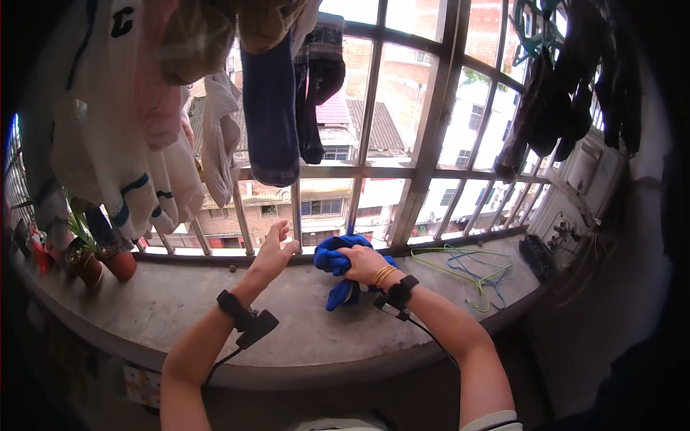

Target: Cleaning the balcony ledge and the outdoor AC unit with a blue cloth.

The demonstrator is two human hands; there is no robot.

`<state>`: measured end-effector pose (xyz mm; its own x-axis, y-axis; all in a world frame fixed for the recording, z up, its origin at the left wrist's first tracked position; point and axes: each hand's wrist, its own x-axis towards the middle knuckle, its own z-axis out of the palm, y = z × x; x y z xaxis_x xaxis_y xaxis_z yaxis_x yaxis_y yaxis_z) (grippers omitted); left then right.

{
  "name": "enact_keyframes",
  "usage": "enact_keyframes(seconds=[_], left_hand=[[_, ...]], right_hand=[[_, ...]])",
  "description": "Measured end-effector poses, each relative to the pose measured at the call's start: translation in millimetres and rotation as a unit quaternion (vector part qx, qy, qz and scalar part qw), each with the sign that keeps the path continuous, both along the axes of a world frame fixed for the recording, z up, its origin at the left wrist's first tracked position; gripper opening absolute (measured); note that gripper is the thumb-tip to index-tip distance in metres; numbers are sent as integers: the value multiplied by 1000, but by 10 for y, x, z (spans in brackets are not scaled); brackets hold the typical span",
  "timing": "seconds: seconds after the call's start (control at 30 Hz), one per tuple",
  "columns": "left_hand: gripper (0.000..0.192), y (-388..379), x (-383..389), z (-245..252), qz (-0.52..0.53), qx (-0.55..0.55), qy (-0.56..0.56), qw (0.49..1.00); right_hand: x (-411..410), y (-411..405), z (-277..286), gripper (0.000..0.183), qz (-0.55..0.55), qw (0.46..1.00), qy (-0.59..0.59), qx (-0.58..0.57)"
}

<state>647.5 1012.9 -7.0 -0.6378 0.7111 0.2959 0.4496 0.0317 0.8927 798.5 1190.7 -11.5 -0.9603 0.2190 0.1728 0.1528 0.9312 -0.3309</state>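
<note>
My right hand [366, 264] grips a bunched blue cloth [335, 256] against the foot of the window bars. One end of the cloth hangs down over the concrete ledge [291, 323]. To the left, my left hand [275, 249] is raised near the metal window bars [296, 215], its fingers apart and nothing in it. Both wrists wear black straps with small devices and cables. Which part of the cloth lies under my right palm is hidden.
Socks [269, 118] hang overhead at the left and centre; dark socks [544, 113] hang at the right. Wire hangers [480, 275] lie on the ledge to the right, beside a black object [535, 257]. Potted plants [118, 263] stand at the left end.
</note>
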Motion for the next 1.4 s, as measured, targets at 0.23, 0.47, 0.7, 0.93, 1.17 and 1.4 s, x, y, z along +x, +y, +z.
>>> enact_keyframes(seconds=[0.23, 0.47, 0.7, 0.93, 1.17, 1.4], left_hand=[[45, -87, -46, 116, -3, 51, -137, 989], [52, -68, -76, 92, 18, 113, 39, 993], [55, -186, 122, 81, -161, -238, 89, 954], [35, -613, -147, 146, -73, -217, 119, 966], [41, -1021, -535, -30, 49, -95, -50, 993], [37, -1340, -628, -233, 118, -155, 12, 981]], right_hand=[[-426, -583, 469, 52, -71, 874, 360, -318], [-1059, -613, 245, 61, -57, 859, 394, -322], [-904, -388, -423, 43, -85, 956, 230, -162], [-519, -669, 76, 47, -11, 985, 159, -73], [-1019, -1369, 449, 63, 64, 938, 323, 106], [-1536, -1341, 168, 53, 71, 924, 342, 157]])
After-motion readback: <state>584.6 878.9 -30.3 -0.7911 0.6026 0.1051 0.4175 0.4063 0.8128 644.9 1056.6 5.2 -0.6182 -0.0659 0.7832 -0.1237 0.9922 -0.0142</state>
